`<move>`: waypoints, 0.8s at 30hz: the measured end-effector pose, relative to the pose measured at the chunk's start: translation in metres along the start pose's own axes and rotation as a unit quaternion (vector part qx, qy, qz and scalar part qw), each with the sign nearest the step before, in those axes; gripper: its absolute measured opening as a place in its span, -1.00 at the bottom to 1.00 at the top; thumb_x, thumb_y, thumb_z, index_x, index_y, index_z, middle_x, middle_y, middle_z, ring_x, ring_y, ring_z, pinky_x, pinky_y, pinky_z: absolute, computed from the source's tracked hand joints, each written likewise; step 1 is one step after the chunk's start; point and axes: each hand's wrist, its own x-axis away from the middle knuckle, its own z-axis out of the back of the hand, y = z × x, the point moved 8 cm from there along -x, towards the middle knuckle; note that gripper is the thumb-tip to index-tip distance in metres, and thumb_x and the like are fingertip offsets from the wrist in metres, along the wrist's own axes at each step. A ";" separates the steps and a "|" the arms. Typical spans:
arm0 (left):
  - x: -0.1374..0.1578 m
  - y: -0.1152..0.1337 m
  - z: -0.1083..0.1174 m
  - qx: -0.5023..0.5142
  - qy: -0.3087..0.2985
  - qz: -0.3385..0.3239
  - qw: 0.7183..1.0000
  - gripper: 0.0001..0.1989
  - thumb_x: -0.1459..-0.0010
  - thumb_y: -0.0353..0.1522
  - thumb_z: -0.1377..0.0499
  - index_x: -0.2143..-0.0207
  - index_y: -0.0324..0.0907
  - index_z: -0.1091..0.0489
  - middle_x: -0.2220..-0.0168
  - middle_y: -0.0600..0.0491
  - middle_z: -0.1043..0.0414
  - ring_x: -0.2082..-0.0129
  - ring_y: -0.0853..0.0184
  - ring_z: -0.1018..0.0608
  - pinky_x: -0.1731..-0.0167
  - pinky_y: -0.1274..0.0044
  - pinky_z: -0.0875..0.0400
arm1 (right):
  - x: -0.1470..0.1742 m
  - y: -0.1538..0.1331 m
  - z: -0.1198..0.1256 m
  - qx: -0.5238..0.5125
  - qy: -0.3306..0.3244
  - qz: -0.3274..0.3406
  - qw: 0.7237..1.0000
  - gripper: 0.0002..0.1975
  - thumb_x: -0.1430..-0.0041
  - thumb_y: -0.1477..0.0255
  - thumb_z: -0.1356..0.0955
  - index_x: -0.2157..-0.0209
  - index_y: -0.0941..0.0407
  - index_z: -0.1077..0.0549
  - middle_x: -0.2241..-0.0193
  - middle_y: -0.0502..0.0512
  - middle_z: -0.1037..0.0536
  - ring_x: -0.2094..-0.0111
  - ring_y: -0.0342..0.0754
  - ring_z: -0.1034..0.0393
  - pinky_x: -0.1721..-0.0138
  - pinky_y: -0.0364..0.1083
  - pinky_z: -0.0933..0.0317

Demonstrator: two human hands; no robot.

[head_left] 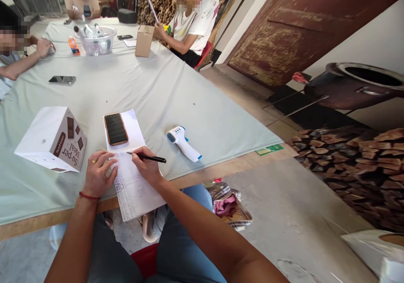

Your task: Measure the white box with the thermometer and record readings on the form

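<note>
My right hand (146, 164) grips a black pen (150, 157), its tip at the upper part of a handwritten sheet of paper (139, 197). The sheet's lower end hangs over the table edge. Fingers bent and a little apart, my left hand (100, 173) rests at the paper's left edge, with a ring and a red wrist cord on it. Beyond my hands a smartphone in a brown case (116, 129) lies on the blank upper part of the paper. A white and blue infrared thermometer (184, 143) lies to the right, and a white printed box (52, 140) stands to the left.
A pale cloth (221, 119) covers the table. Farther back are another phone (62, 80), a clear plastic basket with bottles (97, 43) and a cardboard box (144, 41). Several people sit around the table. Stacked firewood (356, 161) and a dark metal pot (347, 87) stand at right.
</note>
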 end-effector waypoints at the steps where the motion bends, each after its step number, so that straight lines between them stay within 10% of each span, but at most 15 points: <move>1: 0.002 0.000 0.009 -0.008 0.054 0.007 0.998 -0.88 -0.18 -0.37 -0.15 0.23 -0.12 -0.46 0.11 -0.05 -0.47 -0.03 0.17 -0.43 -0.11 0.24 -0.26 | -0.001 -0.003 0.004 0.007 0.009 0.007 1.000 -0.85 -0.08 0.30 -0.28 0.46 0.07 -0.37 0.54 -0.02 -0.43 0.49 -0.10 -0.28 0.38 -0.09 -0.25; 6: 0.026 -0.010 0.053 -0.044 0.306 0.082 0.947 -0.58 -0.08 -0.34 -0.25 -0.01 -0.16 -0.33 -0.13 -0.22 -0.10 -0.25 -0.05 -0.13 -0.25 0.00 0.00 | -0.015 -0.016 0.035 0.115 0.012 0.099 0.988 -0.80 -0.25 0.36 -0.24 0.20 0.08 -0.45 0.29 0.10 -0.50 0.25 -0.01 -0.40 0.16 -0.04 -0.32; 12: 0.055 -0.071 0.066 -0.032 0.405 0.326 0.853 0.17 0.12 -0.08 -0.43 -0.33 -0.24 0.22 -0.33 -0.35 0.21 -0.38 -0.12 0.07 -0.36 -0.04 0.22 | -0.037 0.007 0.049 0.401 -0.113 0.154 0.896 -0.56 -0.18 0.64 -0.15 0.01 0.17 -0.49 0.16 0.30 -0.49 0.12 0.11 -0.37 0.03 0.06 -0.28; 17: 0.051 -0.094 0.050 0.213 0.405 0.333 0.825 -0.01 0.01 -0.18 -0.37 -0.27 -0.13 0.22 -0.33 -0.31 0.08 -0.31 0.07 -0.24 -0.28 0.09 -0.22 | -0.035 0.006 0.076 0.487 -0.041 0.130 0.862 -0.50 -0.17 0.64 -0.21 -0.13 0.14 -0.41 -0.07 0.33 -0.39 -0.10 0.15 -0.25 -0.09 0.09 -0.17; 20: 0.055 -0.089 0.053 0.205 0.444 0.345 0.801 -0.16 0.01 -0.17 -0.34 -0.19 -0.14 0.04 -0.21 -0.24 -0.17 -0.18 0.10 -0.39 -0.19 0.13 -0.35 | -0.037 0.015 0.120 0.547 0.064 -0.012 0.834 -0.54 -0.17 0.45 -0.33 -0.12 0.24 -0.36 -0.08 0.48 -0.34 -0.11 0.30 -0.22 -0.04 0.20 -0.17; 24: 0.060 -0.086 0.052 0.203 0.437 0.378 0.791 -0.37 -0.07 -0.08 -0.25 -0.10 -0.20 -0.22 -0.02 -0.11 -0.39 0.02 0.21 -0.50 -0.06 0.29 -0.44 | -0.044 0.036 0.147 0.533 0.011 -0.144 0.834 -0.66 -0.18 0.29 -0.35 0.10 0.24 -0.44 0.12 0.45 -0.43 0.12 0.23 -0.36 0.13 0.11 -0.25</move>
